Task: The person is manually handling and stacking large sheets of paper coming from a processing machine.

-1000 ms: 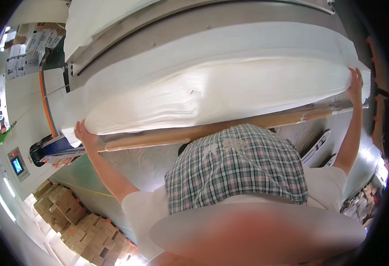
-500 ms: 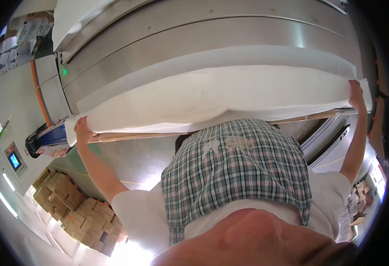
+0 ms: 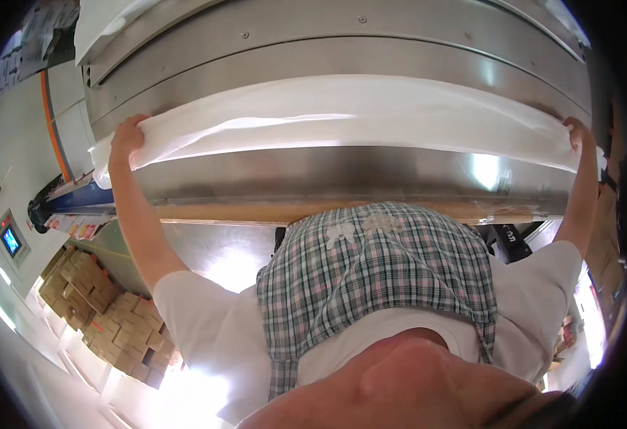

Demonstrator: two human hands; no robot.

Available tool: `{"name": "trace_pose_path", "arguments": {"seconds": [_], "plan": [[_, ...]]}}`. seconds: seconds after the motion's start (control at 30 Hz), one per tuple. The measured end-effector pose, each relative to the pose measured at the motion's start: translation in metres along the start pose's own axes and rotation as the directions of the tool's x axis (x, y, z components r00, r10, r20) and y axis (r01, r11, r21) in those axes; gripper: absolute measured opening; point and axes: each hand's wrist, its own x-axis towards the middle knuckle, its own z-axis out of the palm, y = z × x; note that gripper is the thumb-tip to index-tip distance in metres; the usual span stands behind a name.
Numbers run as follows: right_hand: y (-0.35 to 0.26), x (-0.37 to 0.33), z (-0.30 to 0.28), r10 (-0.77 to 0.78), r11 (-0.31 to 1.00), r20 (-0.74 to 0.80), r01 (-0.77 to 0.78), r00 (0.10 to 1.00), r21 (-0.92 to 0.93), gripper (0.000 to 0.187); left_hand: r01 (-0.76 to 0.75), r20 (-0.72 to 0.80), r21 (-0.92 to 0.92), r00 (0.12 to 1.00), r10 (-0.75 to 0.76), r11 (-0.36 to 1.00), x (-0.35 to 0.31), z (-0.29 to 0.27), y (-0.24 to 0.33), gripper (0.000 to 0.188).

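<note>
A long white sheet [image 3: 370,118], cloth or film I cannot tell which, stretches across the metal surface in front of me. My left hand [image 3: 127,137] is closed on its left end, where the material bunches and hangs in creases. At the opposite end my right hand [image 3: 579,134] grips the sheet with curled fingers. Between my hands the sheet lies in a wide band with a long shiny crease on its left half. Nearer to me, a strip of bare metal table [image 3: 313,175] shows.
Past the sheet rises a riveted metal machine panel [image 3: 413,57]. A brown edge strip [image 3: 242,213] borders the table near my checked apron [image 3: 377,286]. At left are a blue roller-like part [image 3: 81,199] and a small screen [image 3: 11,242]. Stacked cardboard boxes [image 3: 113,322] stand lower left.
Both hands have moved away from my body, the left one most. The sheet's near edge has drawn back with them, baring metal that it covered before.
</note>
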Motion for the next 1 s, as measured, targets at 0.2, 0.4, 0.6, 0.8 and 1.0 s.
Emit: {"name": "trace_pose_path", "arguments": {"seconds": [0.2, 0.4, 0.6, 0.8, 1.0], "plan": [[-0.004, -0.035, 0.020, -0.121, 0.936, -0.902, 0.351, 0.414, 0.036, 0.041, -0.261, -0.695, -0.263, 0.719, 0.005, 0.929, -0.098, -0.037, 0.111, 0.027], [-0.260, -0.266, -0.009, -0.326, 0.374, -0.945, 0.922, 0.026, -0.103, 0.041, -0.723, -0.680, -0.445, 0.657, 0.326, 0.529, -0.173, -0.040, 0.317, 0.025], [-0.363, -0.316, -0.009, -0.559, 0.274, -0.826, 0.923, -0.077, -0.271, 0.026, -0.932, -0.777, -0.197, 0.337, 0.531, 0.303, -0.177, -0.034, 0.414, 0.027], [-0.366, -0.337, 0.011, -0.422, 0.267, -0.897, 0.927, -0.134, -0.265, 0.013, -0.643, -0.642, -0.348, 0.694, 0.326, 0.682, -0.164, 0.010, 0.346, 0.029], [-0.380, -0.339, 0.017, -0.411, 0.307, -0.907, 0.923, -0.089, -0.230, 0.013, -0.024, -0.771, -0.014, 0.637, 0.005, 1.000, -0.115, 0.061, 0.169, 0.035]]}}
